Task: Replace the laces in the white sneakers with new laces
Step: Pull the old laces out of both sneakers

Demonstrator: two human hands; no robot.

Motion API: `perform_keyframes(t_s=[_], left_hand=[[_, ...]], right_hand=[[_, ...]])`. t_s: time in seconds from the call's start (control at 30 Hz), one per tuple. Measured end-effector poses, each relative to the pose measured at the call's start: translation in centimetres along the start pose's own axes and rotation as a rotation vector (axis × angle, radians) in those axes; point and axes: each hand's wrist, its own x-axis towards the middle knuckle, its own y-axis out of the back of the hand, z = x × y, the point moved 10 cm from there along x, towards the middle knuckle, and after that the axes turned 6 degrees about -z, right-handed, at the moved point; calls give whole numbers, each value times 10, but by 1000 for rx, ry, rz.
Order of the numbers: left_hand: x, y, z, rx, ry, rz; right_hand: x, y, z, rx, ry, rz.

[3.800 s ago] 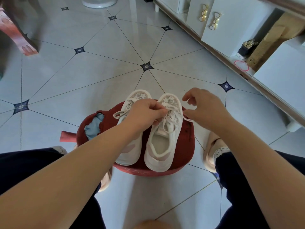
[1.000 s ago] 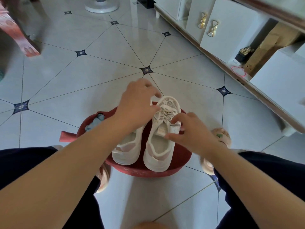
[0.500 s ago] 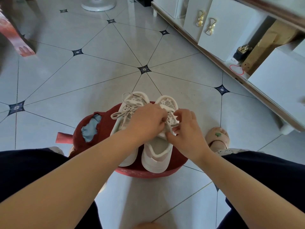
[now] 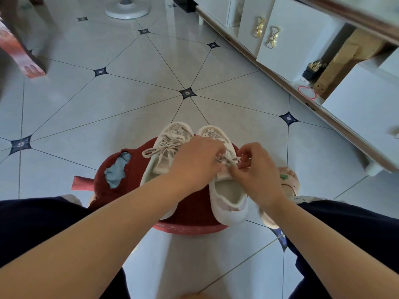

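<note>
Head view: left white mesh low-top sneaker (image 4: 170, 137) and right white mesh low-top sneaker (image 4: 231, 212) sit side by side, toes pointing away, on a round red plastic stool (image 4: 190, 229) with a dark-red fabric cover (image 4: 194, 209). On the left sneaker the beige flat lace (image 4: 154, 150) is tied in a bow, neither hand on it. Both hands are together on the right sneaker. Fingers of the left hand (image 4: 194, 165) curl over the eyelet area, tips pinching the right sneaker's beige lace (image 4: 226, 159). From the other side, the right hand (image 4: 257, 171) pinches the same lace between thumb and forefinger just above the tongue, other fingers bent. Can't tell if the hands actually touch. Heel opening of the right sneaker is exposed, heel near the stool's near rim. Cover is torn at left, with light-blue padding (image 4: 117, 171) showing. Stool stands on pale glossy tiled floor (image 4: 129, 93). A pink slipper (image 4: 288, 180) on a foot sits just right of the stool; a white cabinet with gold bow handles (image 4: 298, 39) runs along the right.
</note>
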Motion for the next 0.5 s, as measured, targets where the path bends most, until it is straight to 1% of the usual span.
perform_keyframes(t_s=[0.13,0.17,0.2,0.23,0.3,0.33,0.37,0.4,0.43,0.5], left_hand=[[3,-6,9,326,-27,-13],[4,-5,11,329,-32,-4],[4,0,8,229,-13,32],[3,8,-1,47,54,71],[1,21,-29,-397,205,139],[-1,26,-42,-539,260,187],[-1,27,-50,-559,292,191],[-1,26,-51,-463,302,155],[0,25,-47,-313,287,108],[1,17,-29,-18,189,30]], right_hand=[[-2,-3,-6,12,11,5],[-2,-2,-5,14,5,4],[-2,-2,-3,17,-7,1],[-1,0,0,22,-26,0],[1,4,10,58,-81,4],[1,5,14,83,-109,2],[1,5,16,95,-124,-8],[1,4,16,87,-124,-21],[0,2,15,68,-113,-33],[-1,0,12,50,-90,-39]])
